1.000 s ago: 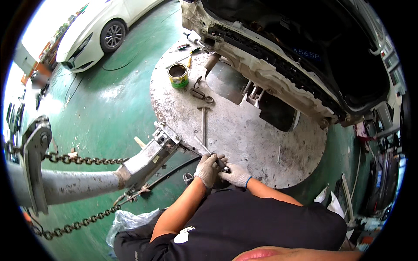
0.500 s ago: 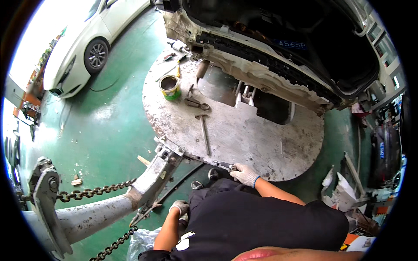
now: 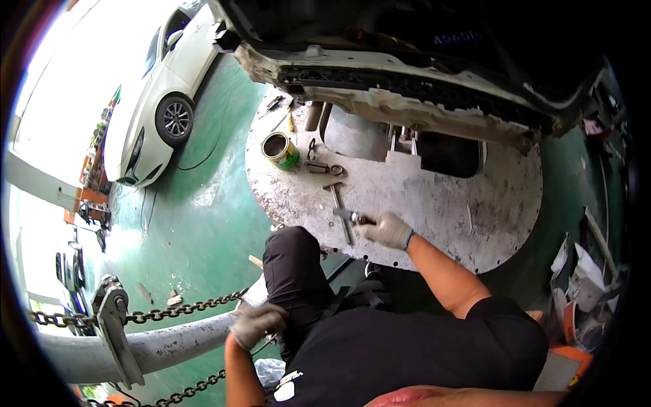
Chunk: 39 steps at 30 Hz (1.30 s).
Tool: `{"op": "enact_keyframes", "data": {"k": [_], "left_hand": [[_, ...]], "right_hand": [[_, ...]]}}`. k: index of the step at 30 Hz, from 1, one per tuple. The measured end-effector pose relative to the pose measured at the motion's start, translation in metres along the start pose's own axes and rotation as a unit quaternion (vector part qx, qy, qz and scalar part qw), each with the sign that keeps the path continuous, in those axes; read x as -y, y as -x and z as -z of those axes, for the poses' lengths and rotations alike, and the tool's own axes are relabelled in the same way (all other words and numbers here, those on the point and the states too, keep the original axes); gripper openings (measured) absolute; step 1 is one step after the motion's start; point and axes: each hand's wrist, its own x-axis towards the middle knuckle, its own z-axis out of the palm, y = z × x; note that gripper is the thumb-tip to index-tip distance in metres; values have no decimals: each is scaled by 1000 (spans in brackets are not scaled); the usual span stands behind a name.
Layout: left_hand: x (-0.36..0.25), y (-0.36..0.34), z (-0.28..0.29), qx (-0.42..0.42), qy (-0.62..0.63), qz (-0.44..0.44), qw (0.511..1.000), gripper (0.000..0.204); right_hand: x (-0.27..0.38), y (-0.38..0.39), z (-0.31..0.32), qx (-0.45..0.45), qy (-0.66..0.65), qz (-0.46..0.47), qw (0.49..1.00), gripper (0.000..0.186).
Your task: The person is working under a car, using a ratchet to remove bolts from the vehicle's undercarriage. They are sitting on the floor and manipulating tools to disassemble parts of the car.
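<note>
My right hand [image 3: 388, 231], in a pale knit glove with a blue cuff, is closed round a short dark-and-grey hand tool [image 3: 352, 217]. The tool's end points left, over a T-handled metal bar [image 3: 335, 198] on the round steel platform [image 3: 420, 230]; its exact kind is not clear. My left hand [image 3: 255, 325], gloved too, hangs beside my bent left leg above the white tubular arm [image 3: 183, 348]. Its fingers are smeared by motion. Farther off on the platform stand an open can [image 3: 279, 152] with a green label and a metal clamp-like piece [image 3: 319, 167] with a ring.
A stripped white car body [image 3: 407, 102] overhangs the platform's far side. Chains [image 3: 183, 314] run along the tubular arm at left. A white car [image 3: 159, 108] is parked at far left. Broken body panels [image 3: 583, 278] lie on the green floor at right.
My right hand has risen with the tool from the platform's near edge to over it. My left hand has moved left, and my left knee has come up and forward. The view has shifted.
</note>
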Motion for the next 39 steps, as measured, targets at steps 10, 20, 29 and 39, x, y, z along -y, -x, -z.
{"op": "enact_keyframes", "data": {"k": [10, 20, 29, 39], "left_hand": [[-132, -89, -5, -242, -72, -312, 916, 28], [-211, -186, -72, -74, -455, -557, 691, 55], [-248, -276, -13, -69, -435, -538, 719, 29], [-422, -363, 114, -193, -264, -752, 572, 22]], "right_hand": [[-12, 62, 20, -117, -157, 47, 980, 29], [102, 29, 2, 30, -211, 73, 974, 50], [223, -74, 27, -56, 568, 270, 776, 35], [252, -236, -53, -45, -47, 195, 979, 56]]}}
